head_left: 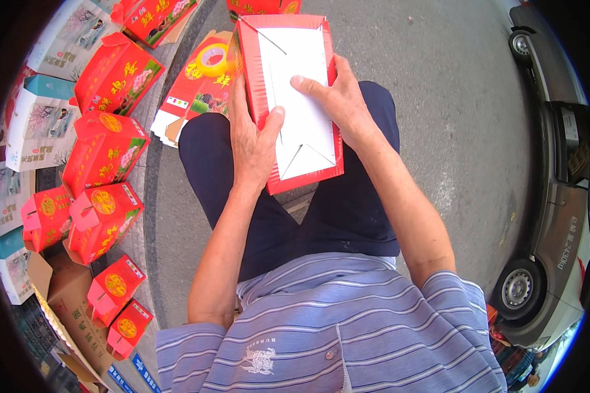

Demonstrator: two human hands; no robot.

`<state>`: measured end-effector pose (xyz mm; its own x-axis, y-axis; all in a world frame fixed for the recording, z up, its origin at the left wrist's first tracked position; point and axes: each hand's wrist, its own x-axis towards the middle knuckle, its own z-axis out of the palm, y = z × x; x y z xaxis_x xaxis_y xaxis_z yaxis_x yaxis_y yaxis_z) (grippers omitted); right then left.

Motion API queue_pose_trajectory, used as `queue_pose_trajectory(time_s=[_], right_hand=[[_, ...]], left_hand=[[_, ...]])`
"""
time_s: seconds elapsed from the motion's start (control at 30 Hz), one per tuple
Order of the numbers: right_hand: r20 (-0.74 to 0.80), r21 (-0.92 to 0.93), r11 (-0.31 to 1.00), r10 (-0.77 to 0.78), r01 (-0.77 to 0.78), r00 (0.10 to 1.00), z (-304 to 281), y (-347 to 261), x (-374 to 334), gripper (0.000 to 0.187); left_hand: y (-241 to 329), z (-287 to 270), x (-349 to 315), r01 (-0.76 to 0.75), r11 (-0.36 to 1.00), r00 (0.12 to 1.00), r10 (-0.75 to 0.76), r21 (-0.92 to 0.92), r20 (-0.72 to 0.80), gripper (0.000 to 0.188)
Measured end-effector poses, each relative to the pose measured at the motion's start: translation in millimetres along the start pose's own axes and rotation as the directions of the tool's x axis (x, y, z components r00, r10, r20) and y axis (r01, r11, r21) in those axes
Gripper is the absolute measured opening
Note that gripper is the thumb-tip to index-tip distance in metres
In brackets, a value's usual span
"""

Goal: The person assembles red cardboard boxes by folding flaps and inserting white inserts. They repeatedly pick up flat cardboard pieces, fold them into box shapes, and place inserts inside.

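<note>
A red cardboard gift box [297,159] is held over my lap, its white bottom with folded flaps turned up toward me. My left hand [254,141] grips its left long side, thumb lying on the white panel. On the opposite side my right hand [341,98] clasps the box, its thumb pressed on the white flaps. The fingers under both edges are partly hidden. Just left of the box, a roll of yellow tape [212,60] lies on a stack of flat red printed cartons [196,92].
Several assembled red gift boxes [105,150] stand in a row at the left, beside white-and-teal boxes [42,124]. An open brown carton [78,308] sits at the lower left. Another red box [262,6] shows at the top. A grey van [557,216] is parked at the right.
</note>
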<state>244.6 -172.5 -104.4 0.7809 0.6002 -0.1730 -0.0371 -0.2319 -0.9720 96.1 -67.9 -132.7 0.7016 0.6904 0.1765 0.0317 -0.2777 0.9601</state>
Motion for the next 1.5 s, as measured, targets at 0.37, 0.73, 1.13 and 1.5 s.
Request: queue_pose_trajectory(time_s=[0.37, 0.73, 1.13, 1.5], right_hand=[[0.041, 0.002, 1.000, -0.007, 0.007, 0.999, -5.3, -4.1, -6.1, 0.103], [-0.089, -0.241, 0.959, -0.175, 0.149, 0.981, 1.9, -4.4, -3.3, 0.114], [-0.109, -0.324, 0.933, -0.202, 0.158, 0.973, -1.2, -2.1, -1.5, 0.099], [-0.169, -0.406, 0.902, -0.230, 0.145, 0.958, 1.4, 8.4, 3.2, 0.091]], left_hand=[[-1.8, 2.2, -3.8, 0.056, 0.994, 0.998, -0.058, -0.094, -0.018, 0.086], [2.6, 10.0, -4.1, 0.061, 0.996, 0.997, -0.064, -0.071, -0.044, 0.078], [-5.3, 15.7, -5.4, 0.024, 0.999, 0.995, -0.028, -0.045, -0.091, 0.071], [-6.1, 17.7, -9.5, 0.009, 1.000, 0.995, -0.010, -0.006, -0.101, 0.067]])
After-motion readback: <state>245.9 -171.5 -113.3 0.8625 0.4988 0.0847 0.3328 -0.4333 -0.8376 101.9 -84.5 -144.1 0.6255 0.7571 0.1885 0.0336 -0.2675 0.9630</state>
